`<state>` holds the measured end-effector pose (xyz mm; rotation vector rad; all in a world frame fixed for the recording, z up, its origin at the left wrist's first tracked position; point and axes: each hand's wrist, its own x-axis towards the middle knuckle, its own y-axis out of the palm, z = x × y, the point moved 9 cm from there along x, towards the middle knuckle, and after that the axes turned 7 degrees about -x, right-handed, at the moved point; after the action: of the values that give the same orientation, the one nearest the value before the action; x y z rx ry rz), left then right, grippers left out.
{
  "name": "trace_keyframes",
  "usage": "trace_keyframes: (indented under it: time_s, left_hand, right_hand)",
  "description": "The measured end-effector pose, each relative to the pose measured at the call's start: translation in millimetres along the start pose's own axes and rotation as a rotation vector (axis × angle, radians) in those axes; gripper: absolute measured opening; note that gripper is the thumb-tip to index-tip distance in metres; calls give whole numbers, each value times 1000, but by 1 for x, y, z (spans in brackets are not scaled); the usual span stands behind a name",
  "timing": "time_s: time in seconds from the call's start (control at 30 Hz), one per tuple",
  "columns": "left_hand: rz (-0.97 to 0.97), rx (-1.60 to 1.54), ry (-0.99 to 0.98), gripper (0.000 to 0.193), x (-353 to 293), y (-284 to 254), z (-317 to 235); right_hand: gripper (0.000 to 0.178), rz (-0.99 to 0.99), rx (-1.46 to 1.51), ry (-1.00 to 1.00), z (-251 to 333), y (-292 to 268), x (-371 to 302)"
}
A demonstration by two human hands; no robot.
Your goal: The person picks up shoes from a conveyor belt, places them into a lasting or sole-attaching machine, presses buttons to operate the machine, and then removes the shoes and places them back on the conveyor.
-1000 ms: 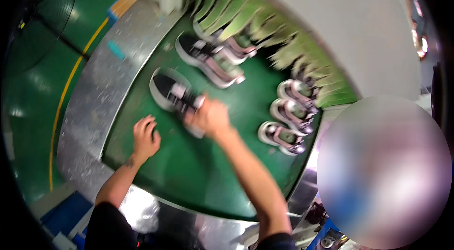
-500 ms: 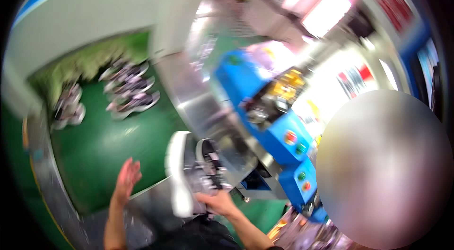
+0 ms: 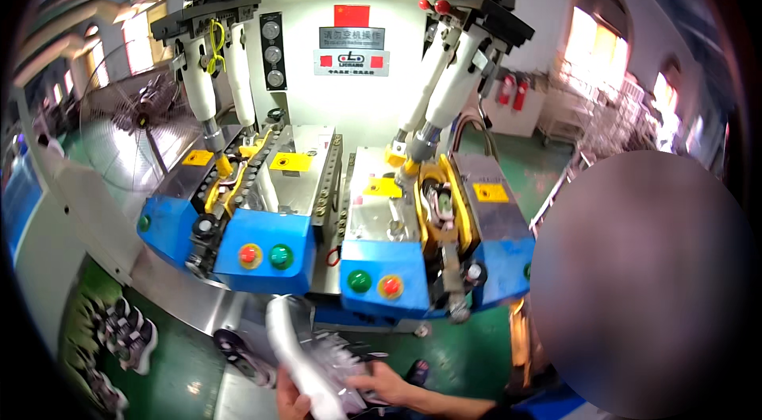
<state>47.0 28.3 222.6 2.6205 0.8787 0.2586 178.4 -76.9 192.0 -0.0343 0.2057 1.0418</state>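
A sneaker with a thick white sole and a grey upper (image 3: 337,360) is held low in front of me, its sole turned left. My right hand (image 3: 382,384) grips the upper from the right. My left hand (image 3: 292,398) is closed against the sole's lower left side, partly cut off by the frame's lower edge. Motion blurs the sneaker and both hands a little. Left of it, a dark sneaker (image 3: 242,356) lies on a metal ledge (image 3: 238,400). Above the hands, a shoe (image 3: 439,204) sits between yellow pads in the machine's right station.
The white machine has blue front boxes (image 3: 266,249) with red and green buttons, and white cylinders (image 3: 456,78) over two stations. Several sneakers (image 3: 131,337) stand on the green floor at lower left. A large fan (image 3: 143,114) stands at left. A blurred round patch covers the right.
My view has swung right to face the machine. My left hand, empty and open before, is now against the sneaker's sole. The right hand still holds that sneaker.
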Motion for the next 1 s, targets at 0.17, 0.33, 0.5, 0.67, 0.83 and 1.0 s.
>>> trace_keyframes:
  time_s: [0.17,0.33,0.5,0.67,0.83,1.0]
  left_hand:
    - [224,-81,-144,64,102,188,18]
    - [367,373,-342,87,259,323,90]
    - [-13,953,88,76,416,348,207]
    - [242,1116,9,79,441,364,243]
    - [453,703,-452,60,434,388,142]
    - [420,508,-441,70,318,288,60]
  right_hand:
    - [53,-616,399,-16,17,-226,-82]
    - [49,-867,440,-474,60,-328,-141]
    - [38,-878,471,66,28,-294,-157]
    - [35,-742,497,358,2,-308,-162]
    - [30,-1025,475,-28,27,-329,-179]
    - [31,-961,393,-45,52,-367,-95]
